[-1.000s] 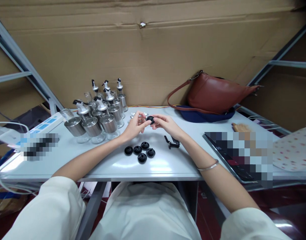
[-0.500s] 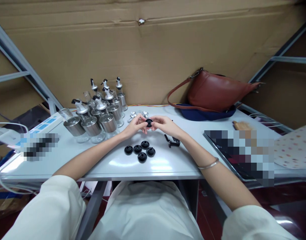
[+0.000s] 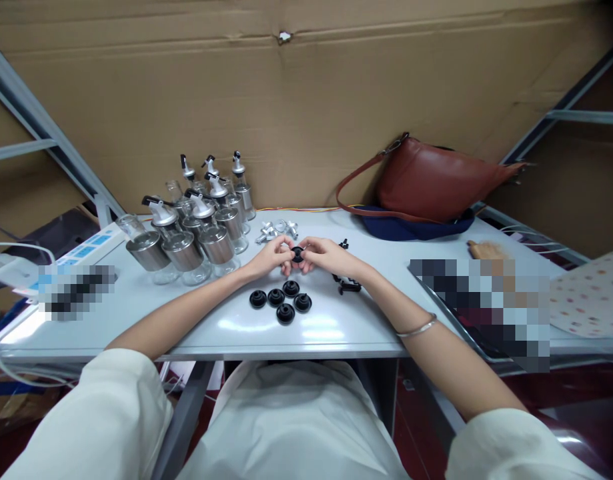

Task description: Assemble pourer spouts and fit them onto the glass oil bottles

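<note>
My left hand (image 3: 270, 257) and my right hand (image 3: 325, 257) meet over the middle of the grey table (image 3: 136, 313), both pinching one small black round cap (image 3: 297, 254) between their fingertips. Just in front of them lies a cluster of several more black caps (image 3: 281, 301). A small black lever part (image 3: 347, 287) lies by my right wrist. Behind my hands sit a few small silver spout pieces (image 3: 276, 231). Glass bottles with steel sleeves and pour spouts (image 3: 196, 227) stand to the left of my left hand.
A brown leather bag (image 3: 436, 183) rests on a dark blue cloth (image 3: 411, 230) at the back right. A power strip (image 3: 93, 247) lies at the left edge. Cardboard (image 3: 306, 100) walls the back. A dark tray (image 3: 466, 313) sits on the right.
Both hands have sunk slightly toward the table and drawn closer together around the black cap, the fingers curling more tightly over it.
</note>
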A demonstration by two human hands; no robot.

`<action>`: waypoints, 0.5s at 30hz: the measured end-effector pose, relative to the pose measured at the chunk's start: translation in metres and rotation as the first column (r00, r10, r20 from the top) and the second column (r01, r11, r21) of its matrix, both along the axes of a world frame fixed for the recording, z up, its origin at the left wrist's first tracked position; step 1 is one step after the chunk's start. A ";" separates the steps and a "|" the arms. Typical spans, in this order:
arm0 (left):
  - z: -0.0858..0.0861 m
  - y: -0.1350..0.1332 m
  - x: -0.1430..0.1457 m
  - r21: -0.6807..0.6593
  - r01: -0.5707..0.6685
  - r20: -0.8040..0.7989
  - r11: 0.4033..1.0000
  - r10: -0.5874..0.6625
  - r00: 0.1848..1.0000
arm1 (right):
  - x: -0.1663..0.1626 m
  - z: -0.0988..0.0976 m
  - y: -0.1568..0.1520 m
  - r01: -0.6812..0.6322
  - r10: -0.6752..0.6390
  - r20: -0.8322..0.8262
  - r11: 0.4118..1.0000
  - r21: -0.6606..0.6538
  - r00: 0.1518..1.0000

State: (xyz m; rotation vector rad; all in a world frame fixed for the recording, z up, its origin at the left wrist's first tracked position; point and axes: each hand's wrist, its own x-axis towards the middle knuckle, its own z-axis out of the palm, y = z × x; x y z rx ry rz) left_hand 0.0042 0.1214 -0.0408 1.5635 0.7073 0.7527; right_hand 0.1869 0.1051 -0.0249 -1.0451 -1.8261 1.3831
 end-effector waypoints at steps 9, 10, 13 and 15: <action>0.001 0.002 -0.001 -0.114 -0.009 0.038 0.993 0.014 0.999 | 0.000 0.004 -0.002 0.022 -0.024 0.025 0.998 0.066 0.999; 0.001 0.002 -0.001 -0.123 -0.017 0.039 0.992 0.022 0.999 | 0.000 0.004 -0.002 0.019 -0.021 0.026 0.997 0.070 0.999; 0.002 0.001 0.000 -0.140 -0.026 0.035 0.990 0.031 0.999 | 0.000 0.003 -0.002 0.006 -0.010 0.039 0.997 0.080 0.999; 0.002 0.001 0.000 -0.144 -0.021 0.032 0.989 0.026 0.999 | 0.001 0.003 -0.001 -0.002 -0.004 0.063 0.996 0.092 0.998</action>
